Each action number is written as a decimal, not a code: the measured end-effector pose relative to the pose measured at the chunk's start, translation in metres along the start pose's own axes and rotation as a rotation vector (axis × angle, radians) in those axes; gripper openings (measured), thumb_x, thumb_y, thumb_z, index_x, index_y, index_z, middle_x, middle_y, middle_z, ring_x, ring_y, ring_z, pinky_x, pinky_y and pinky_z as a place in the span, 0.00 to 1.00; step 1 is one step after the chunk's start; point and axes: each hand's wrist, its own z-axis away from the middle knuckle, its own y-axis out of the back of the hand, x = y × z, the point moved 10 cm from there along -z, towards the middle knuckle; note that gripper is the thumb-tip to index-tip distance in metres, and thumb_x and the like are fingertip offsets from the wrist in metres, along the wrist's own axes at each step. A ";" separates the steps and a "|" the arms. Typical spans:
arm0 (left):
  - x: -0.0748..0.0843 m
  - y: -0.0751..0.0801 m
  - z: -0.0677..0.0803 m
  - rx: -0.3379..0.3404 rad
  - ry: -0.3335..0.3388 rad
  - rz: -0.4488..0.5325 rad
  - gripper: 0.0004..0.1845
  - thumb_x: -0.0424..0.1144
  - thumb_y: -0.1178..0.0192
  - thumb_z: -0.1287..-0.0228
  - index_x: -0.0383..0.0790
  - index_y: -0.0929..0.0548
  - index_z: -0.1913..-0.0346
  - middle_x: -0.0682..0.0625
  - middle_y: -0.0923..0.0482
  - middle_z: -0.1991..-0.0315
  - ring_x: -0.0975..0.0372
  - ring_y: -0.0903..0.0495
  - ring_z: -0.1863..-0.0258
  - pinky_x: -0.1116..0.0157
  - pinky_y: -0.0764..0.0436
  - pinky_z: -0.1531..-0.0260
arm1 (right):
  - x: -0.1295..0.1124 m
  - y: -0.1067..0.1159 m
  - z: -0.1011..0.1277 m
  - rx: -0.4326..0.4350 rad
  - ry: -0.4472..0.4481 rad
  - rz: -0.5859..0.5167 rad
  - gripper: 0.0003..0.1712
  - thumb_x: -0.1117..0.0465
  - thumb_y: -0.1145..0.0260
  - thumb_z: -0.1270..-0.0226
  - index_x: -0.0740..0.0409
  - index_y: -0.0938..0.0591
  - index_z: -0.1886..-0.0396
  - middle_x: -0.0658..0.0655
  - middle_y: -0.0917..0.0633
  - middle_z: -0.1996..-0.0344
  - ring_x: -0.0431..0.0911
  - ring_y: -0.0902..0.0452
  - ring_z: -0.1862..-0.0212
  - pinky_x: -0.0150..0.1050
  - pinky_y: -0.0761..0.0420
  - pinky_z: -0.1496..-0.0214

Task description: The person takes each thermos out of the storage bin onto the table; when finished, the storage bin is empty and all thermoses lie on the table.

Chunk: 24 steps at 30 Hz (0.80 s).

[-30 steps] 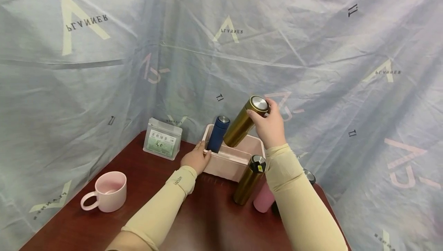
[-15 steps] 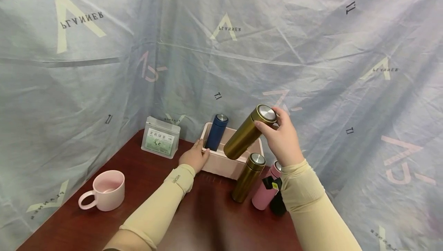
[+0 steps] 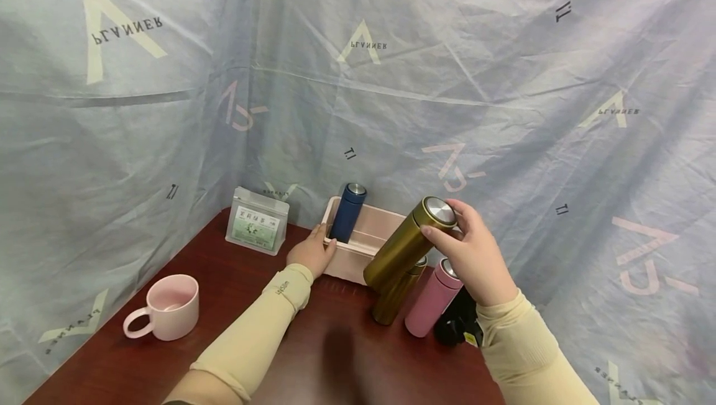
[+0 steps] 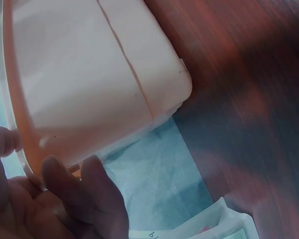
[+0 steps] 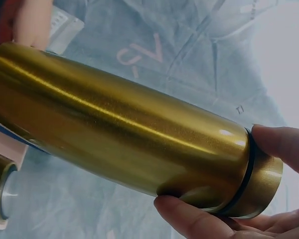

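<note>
My right hand [image 3: 472, 256] grips the lid end of a gold flask [image 3: 405, 245] and holds it tilted in the air in front of the pink box [image 3: 358, 261]. In the right wrist view the gold flask [image 5: 119, 144] fills the frame, with fingertips [image 5: 189, 219] curled round its cap. My left hand [image 3: 311, 254] holds the box's left front corner, and in the left wrist view its fingers [image 4: 70, 194] lie against the box [image 4: 89, 84] by its rim. A blue flask [image 3: 347, 212] stands in the box's left end.
A second gold flask [image 3: 394, 296], a pink flask [image 3: 431, 299] and a black one [image 3: 455, 324] stand on the dark red table [image 3: 330, 355] right of the box. A pink mug [image 3: 168, 307] sits front left. A tea pouch [image 3: 257, 228] stands at the back left. Grey cloth hangs behind.
My right hand has lifted the gold flask out of the box and brought it down and to the right, toward the standing flasks. The left hand has stayed on the box.
</note>
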 end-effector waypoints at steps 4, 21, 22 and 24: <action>-0.002 -0.002 0.003 0.001 0.002 0.003 0.37 0.62 0.58 0.24 0.43 0.42 0.22 0.45 0.40 0.25 0.47 0.18 0.49 0.49 0.18 0.58 | 0.016 0.002 0.017 -0.031 -0.022 0.006 0.42 0.50 0.27 0.36 0.53 0.36 0.28 0.54 0.22 0.39 0.46 0.21 0.44 0.33 0.23 0.47; 0.001 -0.002 0.003 0.030 -0.011 -0.012 0.37 0.61 0.57 0.24 0.42 0.39 0.23 0.45 0.37 0.26 0.47 0.18 0.47 0.48 0.18 0.57 | 0.086 0.034 0.075 -0.016 -0.085 0.147 0.39 0.55 0.27 0.35 0.62 0.35 0.30 0.61 0.23 0.38 0.43 0.22 0.45 0.29 0.23 0.50; 0.002 -0.002 0.002 0.029 -0.009 -0.015 0.37 0.61 0.57 0.24 0.42 0.39 0.23 0.45 0.37 0.26 0.47 0.18 0.47 0.48 0.18 0.57 | 0.091 0.037 0.077 -0.011 -0.095 0.159 0.40 0.54 0.27 0.35 0.62 0.35 0.30 0.61 0.23 0.38 0.43 0.22 0.45 0.29 0.23 0.50; 0.003 -0.001 0.000 0.032 -0.012 -0.012 0.37 0.61 0.57 0.24 0.41 0.39 0.23 0.44 0.37 0.26 0.46 0.19 0.47 0.47 0.19 0.57 | 0.100 0.043 0.080 0.002 -0.112 0.190 0.41 0.52 0.27 0.35 0.62 0.36 0.30 0.61 0.23 0.38 0.42 0.22 0.45 0.29 0.23 0.51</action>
